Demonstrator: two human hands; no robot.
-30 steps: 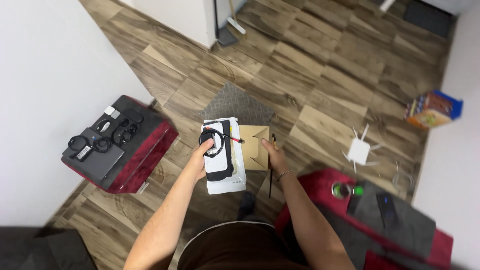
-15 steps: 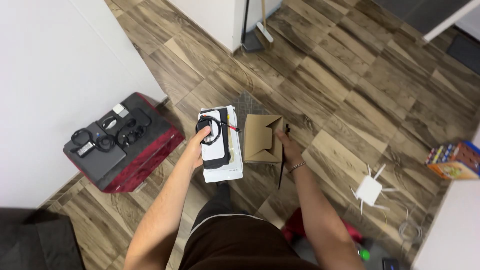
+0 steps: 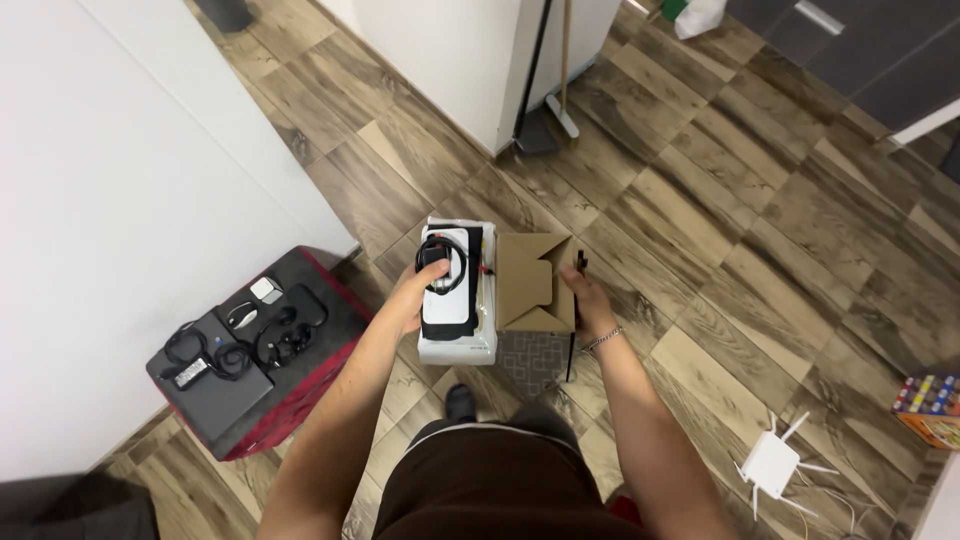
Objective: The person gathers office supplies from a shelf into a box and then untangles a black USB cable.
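Observation:
My left hand [image 3: 415,292] grips a stack held out in front of me: a white flat package [image 3: 457,348] underneath, a black-and-white device [image 3: 450,300] on top and a coiled black cable [image 3: 447,262] under my thumb. My right hand [image 3: 588,296] holds a brown cardboard box [image 3: 535,282] with folded flaps, right beside the stack, together with a thin black stick [image 3: 571,352] that hangs down from the hand.
A red-sided box [image 3: 290,385] at the left by the white wall [image 3: 120,200] carries a laptop, cables and chargers. A broom and dustpan [image 3: 545,125] lean at a wall corner ahead. A white router [image 3: 772,465] and a colourful box [image 3: 930,405] lie on the wooden floor at the right.
The view has shifted forward and to the left across the floor. Both hands keep their loads; the stack and the cardboard box have come closer together. The red seat at the lower right has left the view.

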